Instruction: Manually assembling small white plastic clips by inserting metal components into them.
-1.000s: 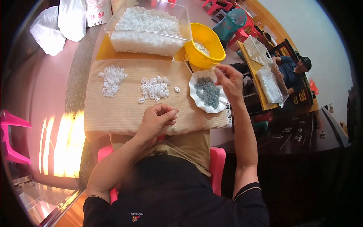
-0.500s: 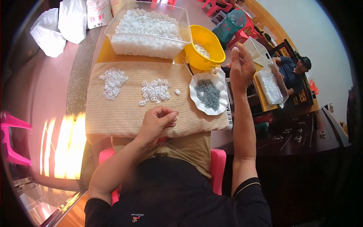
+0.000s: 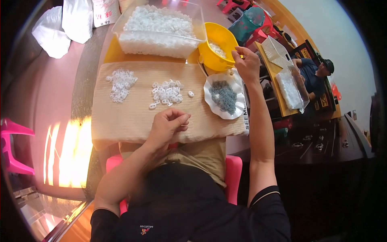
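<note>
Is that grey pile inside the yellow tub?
No, the grey pile lies in the white wavy-edged dish, just in front of the yellow tub.

Pink flooring (image 3: 44, 94) is bordered by a speckled grey strip (image 3: 85, 76) at left of frame. Both are lit by a bright patch of light (image 3: 72, 157) at lower left. A pink plastic seat (image 3: 14, 128) is cut off by the left edge. A pale wall (image 3: 322, 24) is seen at upper right.

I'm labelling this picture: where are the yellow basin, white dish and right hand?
Yellow basin (image 3: 224, 34), head view: inner wall.
White dish (image 3: 239, 97), head view: wavy rim.
Right hand (image 3: 248, 67), head view: its middle.
</note>
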Action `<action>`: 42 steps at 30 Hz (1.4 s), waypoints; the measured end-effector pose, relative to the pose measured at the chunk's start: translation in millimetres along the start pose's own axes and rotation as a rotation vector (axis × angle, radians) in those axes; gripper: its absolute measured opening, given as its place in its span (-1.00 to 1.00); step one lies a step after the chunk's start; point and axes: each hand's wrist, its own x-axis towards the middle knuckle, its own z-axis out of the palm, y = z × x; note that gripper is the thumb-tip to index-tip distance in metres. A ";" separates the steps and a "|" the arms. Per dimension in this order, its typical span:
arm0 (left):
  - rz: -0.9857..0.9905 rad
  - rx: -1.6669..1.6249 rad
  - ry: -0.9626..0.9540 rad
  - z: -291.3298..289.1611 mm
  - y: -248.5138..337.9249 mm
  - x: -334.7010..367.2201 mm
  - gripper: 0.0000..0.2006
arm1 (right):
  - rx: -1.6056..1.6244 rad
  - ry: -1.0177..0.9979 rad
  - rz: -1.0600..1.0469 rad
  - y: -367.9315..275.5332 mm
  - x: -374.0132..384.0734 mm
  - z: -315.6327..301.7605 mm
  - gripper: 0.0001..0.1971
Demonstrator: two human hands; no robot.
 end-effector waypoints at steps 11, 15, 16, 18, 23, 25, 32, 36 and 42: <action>0.028 -0.031 -0.011 -0.2 -0.7 -2.1 -0.87 | 0.269 -0.486 -0.123 -72.2 -94.2 16.0 -0.85; 0.035 -0.024 -0.017 -0.4 -2.4 -2.3 -0.87 | 0.057 -0.564 -0.145 -81.3 -100.9 20.9 -0.80; 0.037 -0.043 -0.008 1.9 -1.9 -2.3 -0.89 | -0.030 -0.584 -0.143 -83.4 -102.0 21.7 -0.80; 0.036 -0.064 0.001 2.8 -0.6 -3.2 -0.89 | -0.111 -0.646 -0.166 -80.9 -102.6 27.7 -0.80; 0.041 -0.002 -0.007 1.7 -0.7 -0.4 -0.87 | -0.246 -0.717 -0.165 -78.1 -105.5 38.2 -0.78; 0.037 0.013 -0.012 -0.2 0.7 -1.0 -0.87 | -0.239 -0.714 -0.182 -80.2 -108.5 40.9 -0.78; 0.022 0.007 0.016 3.4 -0.4 -1.9 -0.86 | -0.181 -0.688 -0.174 -89.2 -120.5 37.7 -0.83; 0.013 0.020 0.012 2.5 -1.1 -1.5 -0.86 | -0.172 -0.663 -0.169 -86.5 -128.5 40.0 -0.82; 0.021 0.021 0.018 1.1 -0.4 -2.0 -0.87 | -0.076 -0.627 -0.123 -85.3 -132.5 40.6 -0.85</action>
